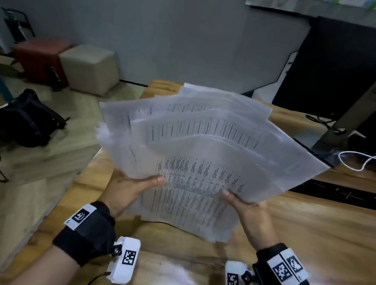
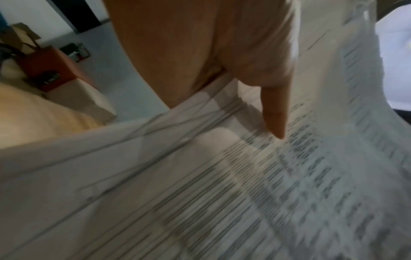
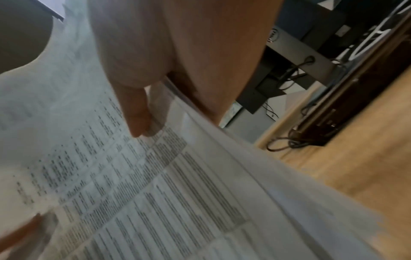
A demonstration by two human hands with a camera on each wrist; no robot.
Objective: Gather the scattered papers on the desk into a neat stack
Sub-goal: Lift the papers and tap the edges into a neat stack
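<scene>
A fanned bundle of printed white papers (image 1: 205, 149) is lifted above the wooden desk (image 1: 312, 238), its sheets spread out and uneven. My left hand (image 1: 130, 187) grips the bundle's lower left edge, thumb on top and the fingers hidden beneath. My right hand (image 1: 247, 207) grips the lower right edge the same way. The left wrist view shows my left thumb (image 2: 273, 112) pressing on the printed top sheet of the papers (image 2: 222, 193). From the right wrist, my right thumb (image 3: 135, 112) lies on the papers (image 3: 155, 184), with the left thumb tip at the lower left.
A dark monitor (image 1: 354, 74) on a grey stand (image 1: 359, 115) stands at the desk's back right, with a white cable (image 1: 356, 159) and dark cables beside it. On the floor to the left are a red stool (image 1: 39, 59), a beige stool (image 1: 89, 70) and a black bag (image 1: 26, 117).
</scene>
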